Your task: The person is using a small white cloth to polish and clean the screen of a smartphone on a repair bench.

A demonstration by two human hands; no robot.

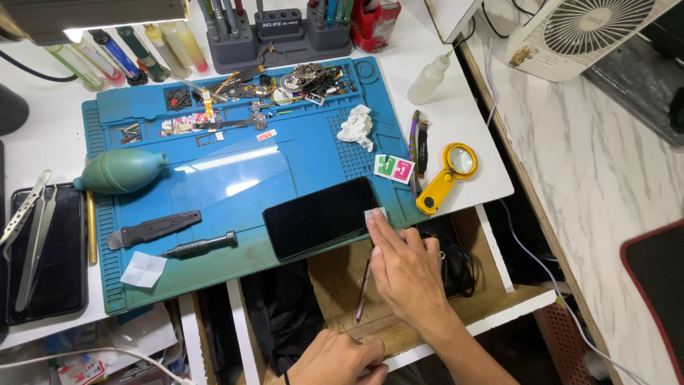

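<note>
A black smartphone [320,216] lies screen up at the front right corner of the blue work mat [235,278]. My right hand [405,271] rests its fingertips on a small white wipe [375,214] pressed on the phone's right end. My left hand [336,360] lies lower down by the front edge of the open wooden drawer [399,324], fingers curled, holding nothing I can see. A clear glass sheet [231,178] lies on the mat behind the phone.
On the mat lie a green air blower [121,171], a black handled tool [153,229], a screwdriver [199,247], a white packet [143,270] and several small parts. A yellow magnifier [447,177], tweezers [32,228], a squeeze bottle [429,78] and a fan [584,32] stand around.
</note>
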